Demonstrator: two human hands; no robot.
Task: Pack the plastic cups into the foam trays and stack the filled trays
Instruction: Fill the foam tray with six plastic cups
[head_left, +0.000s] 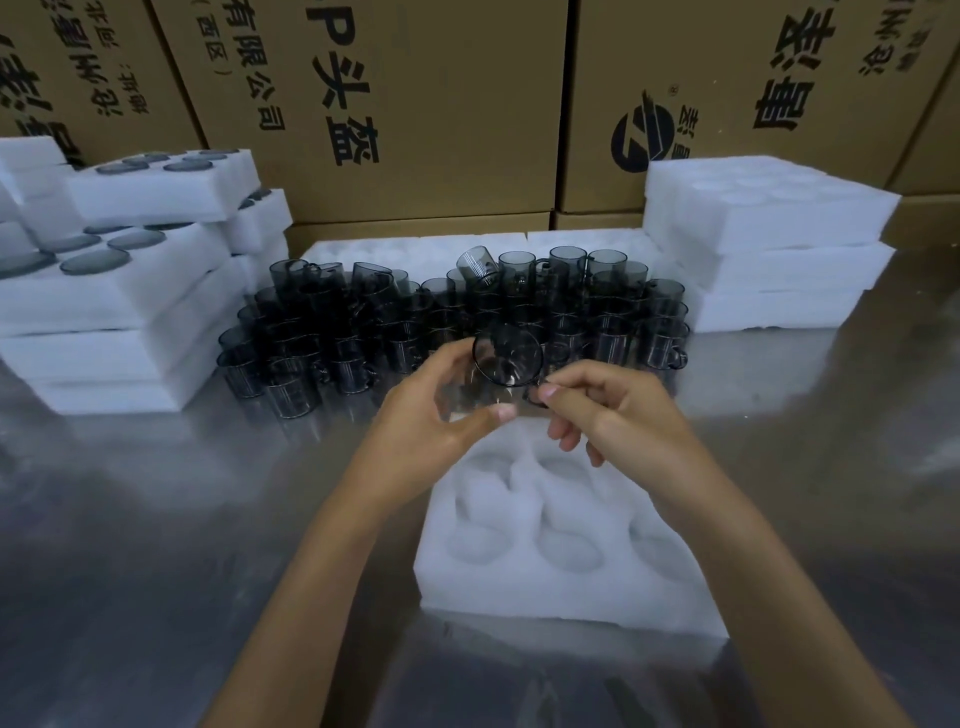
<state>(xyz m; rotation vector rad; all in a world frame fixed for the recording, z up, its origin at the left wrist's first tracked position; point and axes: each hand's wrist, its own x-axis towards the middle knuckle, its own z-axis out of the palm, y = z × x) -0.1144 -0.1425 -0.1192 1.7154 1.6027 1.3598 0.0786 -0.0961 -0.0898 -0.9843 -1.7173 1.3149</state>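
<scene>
Both hands hold one smoky grey plastic cup (506, 358) above the far end of a white foam tray (566, 587) with empty round pockets. My left hand (441, 410) cups the cup's body from the left and below. The fingertips of my right hand (613, 410) pinch its handle on the right. The cup's open mouth tilts toward me. A dense heap of the same grey cups (457, 322) stands stacked on the table just behind my hands.
Filled foam trays (119, 291) are piled at the left. Empty foam trays (769, 244) are stacked at the right, and more foam (415, 249) lies behind the cups. Cardboard boxes (415, 104) wall off the back. The steel table (156, 519) is shiny.
</scene>
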